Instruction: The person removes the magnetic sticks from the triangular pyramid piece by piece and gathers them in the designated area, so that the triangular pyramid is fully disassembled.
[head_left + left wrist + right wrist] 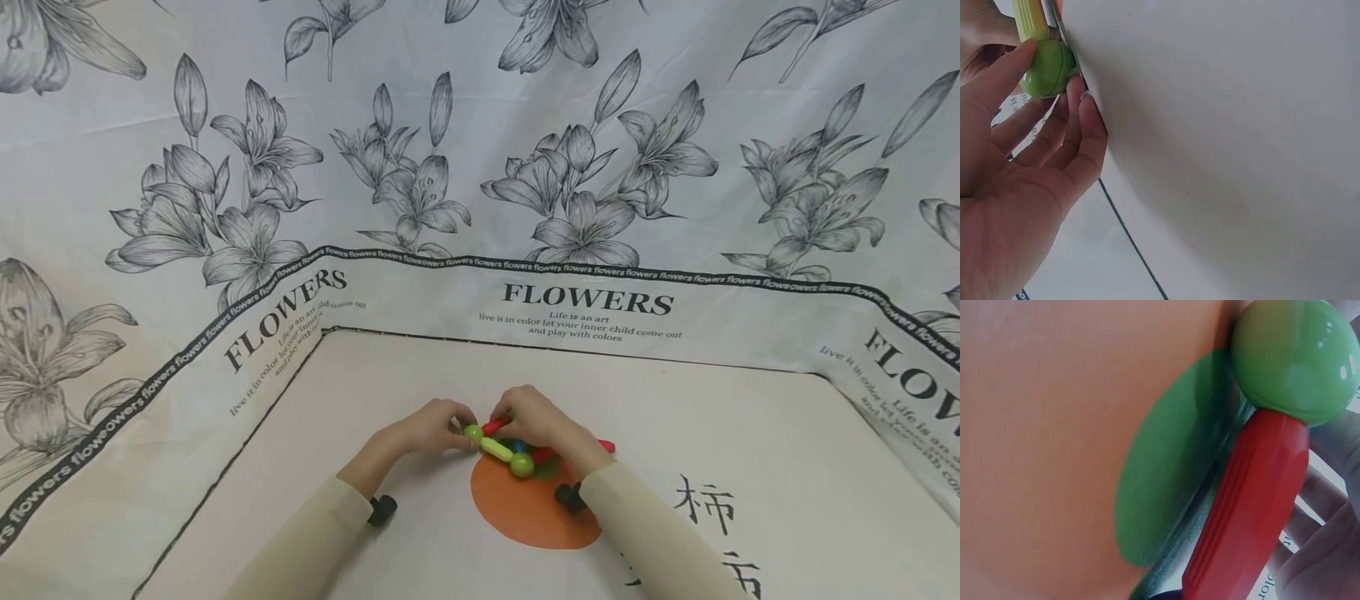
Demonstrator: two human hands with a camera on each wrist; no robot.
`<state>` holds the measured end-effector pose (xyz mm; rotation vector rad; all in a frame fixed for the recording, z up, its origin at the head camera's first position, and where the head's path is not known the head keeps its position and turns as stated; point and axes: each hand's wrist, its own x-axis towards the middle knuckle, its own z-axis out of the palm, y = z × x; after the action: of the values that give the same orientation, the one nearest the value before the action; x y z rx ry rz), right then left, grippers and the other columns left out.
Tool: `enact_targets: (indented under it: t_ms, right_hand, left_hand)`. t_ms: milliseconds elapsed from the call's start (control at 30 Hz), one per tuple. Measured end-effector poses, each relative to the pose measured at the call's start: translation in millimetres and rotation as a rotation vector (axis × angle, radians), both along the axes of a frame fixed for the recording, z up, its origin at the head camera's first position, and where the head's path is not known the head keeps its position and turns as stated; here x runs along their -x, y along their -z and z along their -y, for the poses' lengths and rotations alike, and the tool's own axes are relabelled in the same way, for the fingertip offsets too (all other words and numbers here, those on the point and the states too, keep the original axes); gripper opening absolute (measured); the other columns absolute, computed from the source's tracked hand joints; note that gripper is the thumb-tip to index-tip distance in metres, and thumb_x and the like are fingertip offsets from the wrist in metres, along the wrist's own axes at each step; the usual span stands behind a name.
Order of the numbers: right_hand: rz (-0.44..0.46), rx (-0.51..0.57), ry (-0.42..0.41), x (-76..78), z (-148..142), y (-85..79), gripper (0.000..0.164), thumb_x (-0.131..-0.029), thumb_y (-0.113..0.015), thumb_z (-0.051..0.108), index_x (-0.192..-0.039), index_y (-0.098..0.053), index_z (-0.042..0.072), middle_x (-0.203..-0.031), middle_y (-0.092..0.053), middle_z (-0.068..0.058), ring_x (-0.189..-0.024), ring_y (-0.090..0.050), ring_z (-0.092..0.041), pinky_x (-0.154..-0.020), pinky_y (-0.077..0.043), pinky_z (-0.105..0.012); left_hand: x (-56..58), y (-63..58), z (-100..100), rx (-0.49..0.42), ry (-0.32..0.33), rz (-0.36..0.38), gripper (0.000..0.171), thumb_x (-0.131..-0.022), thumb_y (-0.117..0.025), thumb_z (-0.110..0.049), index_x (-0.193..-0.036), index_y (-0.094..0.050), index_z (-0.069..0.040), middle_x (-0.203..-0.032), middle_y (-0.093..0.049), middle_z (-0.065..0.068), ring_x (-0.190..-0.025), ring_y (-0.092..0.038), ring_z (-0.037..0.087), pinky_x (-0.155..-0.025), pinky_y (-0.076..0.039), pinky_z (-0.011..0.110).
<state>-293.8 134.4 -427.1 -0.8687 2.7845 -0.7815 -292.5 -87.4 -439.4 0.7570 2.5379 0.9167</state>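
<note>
My left hand pinches a green ball between thumb and fingers. From that ball a short red rod runs to my right hand, whose fingers grip it. A yellow-green rod links the held ball to a second green ball. Another red rod joins this second ball and passes below the right hand. Partly hidden under the right hand is a blue piece. Beyond the right wrist a red end sticks out.
The joined pieces sit at the upper edge of an orange printed circle on the white table cover. Black printed characters lie to the right. Flower-printed cloth rises behind the table and along its sides.
</note>
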Motion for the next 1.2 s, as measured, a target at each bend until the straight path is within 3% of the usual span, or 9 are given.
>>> enact_targets:
  t_ms: [400, 700, 900, 1200]
  right_hand:
    - [0.004, -0.006, 0.025, 2.4, 2, 1.8, 0.011, -0.085, -0.083, 0.007, -0.096, -0.081, 0.007, -0.093, -0.072, -0.002, -0.09, -0.058, -0.018, -0.087, -0.053, -0.039]
    - [0.013, 0.011, 0.084, 5.4, -3, 6.3, 0.012, -0.083, -0.084, 0.008, -0.095, -0.082, 0.007, -0.09, -0.071, -0.001, -0.087, -0.059, -0.016, -0.083, -0.053, -0.035]
    - [0.035, 0.042, 0.084, 2.9, -3, 6.5, 0.013, -0.083, -0.084, 0.007, -0.096, -0.082, 0.006, -0.093, -0.071, -0.002, -0.089, -0.059, -0.017, -0.084, -0.053, -0.037]
    - [-0.007, -0.035, 0.157, -12.8, -8, -5.1, 0.036, -0.087, -0.084, 0.019, -0.119, -0.074, 0.007, -0.114, -0.07, -0.003, -0.107, -0.061, -0.021, -0.099, -0.051, -0.042]
  left_hand:
    - [-4.2, -3.0, 0, 0.004, -0.006, -0.008, 0.025, -0.094, -0.076, -0.021, -0.116, -0.071, -0.01, -0.106, -0.067, -0.001, -0.097, -0.061, 0.016, -0.087, -0.055, 0.033]
    - [-5.4, -0.1, 0, -0.021, 0.022, -0.021, 0.022, -0.09, -0.08, -0.019, -0.108, -0.071, -0.009, -0.096, -0.066, -0.002, -0.086, -0.06, 0.012, -0.078, -0.052, 0.026]
    - [-6.0, -1.5, 0, -0.019, 0.015, -0.021, 0.022, -0.09, -0.08, -0.018, -0.107, -0.071, -0.009, -0.098, -0.067, -0.001, -0.089, -0.06, 0.014, -0.082, -0.053, 0.031]
    - [-7.1, -2.9, 1, -0.008, 0.0, -0.01, 0.025, -0.09, -0.081, -0.022, -0.11, -0.071, -0.01, -0.1, -0.066, -0.001, -0.091, -0.059, 0.015, -0.082, -0.052, 0.031]
